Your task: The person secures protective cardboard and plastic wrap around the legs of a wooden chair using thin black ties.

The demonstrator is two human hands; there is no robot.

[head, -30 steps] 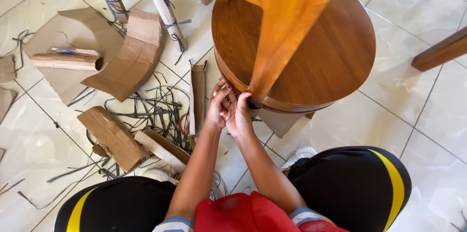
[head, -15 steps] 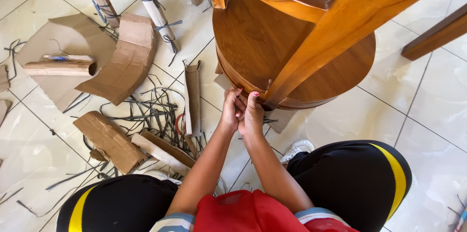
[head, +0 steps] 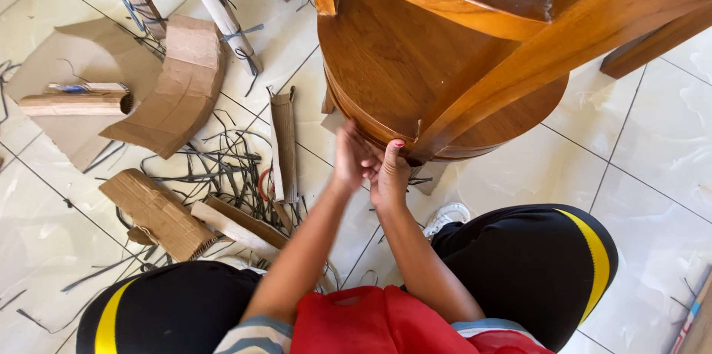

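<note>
Cardboard scraps (head: 159,209) beside stool (head: 415,64)

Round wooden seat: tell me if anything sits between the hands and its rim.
Nothing visible does. Left hand and right hand are right at the rim of the round wooden seat, beside the slanted leg.

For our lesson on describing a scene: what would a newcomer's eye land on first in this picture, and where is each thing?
First, the big round wooden furniture piece, upside down at top centre, its legs slanting toward the camera. Just below its rim, the left hand and right hand press together against the wood. To the left, torn cardboard pieces and dark cut straps litter the pale tiled floor.
</note>
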